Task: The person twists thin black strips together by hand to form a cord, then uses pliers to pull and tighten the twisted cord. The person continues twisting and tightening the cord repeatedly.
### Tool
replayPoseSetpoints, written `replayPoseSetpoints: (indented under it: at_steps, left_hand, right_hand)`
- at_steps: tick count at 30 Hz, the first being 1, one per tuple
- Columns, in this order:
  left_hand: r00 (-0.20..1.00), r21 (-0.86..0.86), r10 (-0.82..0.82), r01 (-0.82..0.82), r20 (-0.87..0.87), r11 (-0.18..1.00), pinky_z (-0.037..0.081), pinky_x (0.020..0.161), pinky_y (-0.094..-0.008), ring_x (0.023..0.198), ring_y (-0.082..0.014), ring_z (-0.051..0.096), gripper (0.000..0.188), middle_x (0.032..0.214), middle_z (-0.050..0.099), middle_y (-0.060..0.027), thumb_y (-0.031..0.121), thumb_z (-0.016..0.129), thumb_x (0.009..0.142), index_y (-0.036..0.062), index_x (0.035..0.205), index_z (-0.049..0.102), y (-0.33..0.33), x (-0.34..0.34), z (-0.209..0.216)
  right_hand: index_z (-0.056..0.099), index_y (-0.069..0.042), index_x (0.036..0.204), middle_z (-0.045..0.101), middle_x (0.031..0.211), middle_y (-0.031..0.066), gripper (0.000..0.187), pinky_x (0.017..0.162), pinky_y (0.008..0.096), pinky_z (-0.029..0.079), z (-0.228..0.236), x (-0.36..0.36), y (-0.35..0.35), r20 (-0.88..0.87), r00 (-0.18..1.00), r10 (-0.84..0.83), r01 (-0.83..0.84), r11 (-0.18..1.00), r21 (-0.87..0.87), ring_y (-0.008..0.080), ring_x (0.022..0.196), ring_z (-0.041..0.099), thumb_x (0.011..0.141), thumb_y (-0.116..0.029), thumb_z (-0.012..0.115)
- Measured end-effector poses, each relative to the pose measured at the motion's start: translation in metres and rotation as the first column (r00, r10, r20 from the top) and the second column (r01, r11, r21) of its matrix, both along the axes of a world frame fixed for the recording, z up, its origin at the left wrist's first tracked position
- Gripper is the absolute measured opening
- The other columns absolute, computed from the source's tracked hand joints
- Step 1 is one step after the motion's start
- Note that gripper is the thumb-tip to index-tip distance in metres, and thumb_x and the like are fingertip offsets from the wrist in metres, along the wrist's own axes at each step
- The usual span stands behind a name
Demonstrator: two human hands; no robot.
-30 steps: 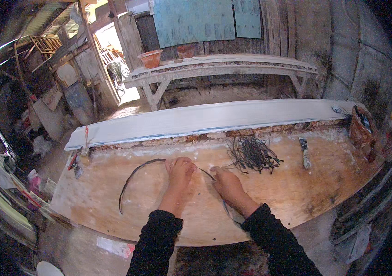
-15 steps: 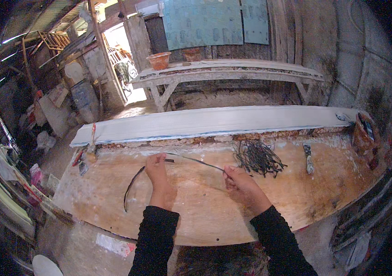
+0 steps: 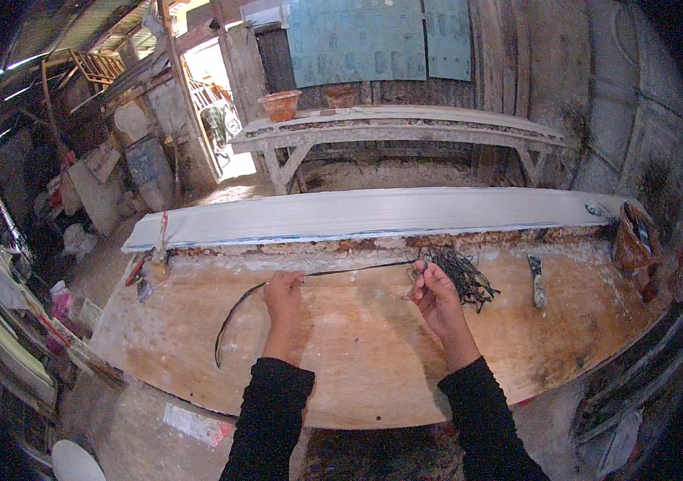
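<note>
A thin black strip [image 3: 349, 268] is stretched nearly level between my two hands over the wooden worktable [image 3: 341, 345]. My left hand [image 3: 283, 301] pinches it partway along, and its loose end curves down onto the wood at the left. At its other end, my right hand [image 3: 441, 303] grips the strip between thumb and fingers, with the palm side partly showing. Just behind and right of that hand lies a tangled heap of black strips [image 3: 471, 280], which the hand partly covers.
A long white slab [image 3: 373, 215] runs along the table's far side. A putty-smeared tool [image 3: 537, 284] lies right of the heap, near a brown bag [image 3: 632, 240]. A brush [image 3: 161, 260] stands at the left. Behind is a bench [image 3: 405, 124] with an orange pot [image 3: 279, 107].
My right hand has moved up and to the right, turning its palm side into view. The strip is straighter between the hands. My left hand has shifted slightly right.
</note>
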State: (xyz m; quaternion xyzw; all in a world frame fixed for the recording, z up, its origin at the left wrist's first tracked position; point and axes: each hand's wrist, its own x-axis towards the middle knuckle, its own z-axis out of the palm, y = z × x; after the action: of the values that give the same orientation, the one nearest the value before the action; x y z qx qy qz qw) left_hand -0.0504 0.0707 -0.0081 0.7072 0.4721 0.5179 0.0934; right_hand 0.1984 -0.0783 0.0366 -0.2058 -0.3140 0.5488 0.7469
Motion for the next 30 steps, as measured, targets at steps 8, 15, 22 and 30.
replayPoseSetpoints:
  at_steps: [8,15,22,30]
  left_hand:
    - [0.89,-0.433,-0.231,0.4,0.392,0.808,0.041,0.056,-0.0235,0.063,-0.0115,0.053,0.012,0.077,0.059,-0.0021,0.01,0.061,0.074,0.0055,0.085,0.063,-0.009,0.031,-0.022]
    - [0.639,-0.449,-0.319,0.74,0.7,0.501,0.038,0.055,-0.019,0.063,-0.0046,0.047,0.015,0.073,0.056,0.0016,0.011,0.059,0.078,0.0002,0.088,0.06,-0.079,0.06,0.022]
    - [0.572,-0.421,-0.299,0.793,0.764,0.441,0.035,0.052,-0.0178,0.06,-0.004,0.045,0.017,0.068,0.053,0.0023,0.014,0.057,0.079,-0.0001,0.088,0.06,-0.087,0.064,0.023]
    - [0.539,-0.43,-0.283,0.825,0.793,0.368,0.04,0.055,-0.0185,0.059,-0.0061,0.049,0.019,0.073,0.058,-0.0008,0.016,0.058,0.079,0.0001,0.09,0.06,-0.085,0.065,0.021]
  right_hand:
    - [0.047,-0.007,0.105,0.057,0.076,0.002,0.025,0.056,0.0199,0.043,0.0,-0.005,0.001,0.104,0.986,-0.134,0.141,0.988,-0.068,0.0086,0.064,0.053,0.081,-0.012,0.053]
    - [0.049,-0.008,0.08,0.058,0.076,0.0027,0.006,0.049,0.0177,0.038,-0.013,-0.035,0.006,0.341,0.938,0.066,0.025,0.967,-0.255,0.0055,0.056,0.047,0.079,-0.01,0.055]
    - [0.059,-0.005,0.08,0.055,0.067,-0.003,0.006,0.048,0.0169,0.032,-0.021,-0.035,0.004,0.426,0.902,0.071,0.092,0.932,-0.35,0.0033,0.056,0.044,0.075,-0.008,0.059]
    - [0.06,-0.004,0.081,0.057,0.071,-0.0018,0.007,0.049,0.0169,0.034,-0.012,-0.043,-0.002,0.425,0.898,0.114,0.099,0.889,-0.446,0.0045,0.055,0.046,0.074,-0.006,0.06]
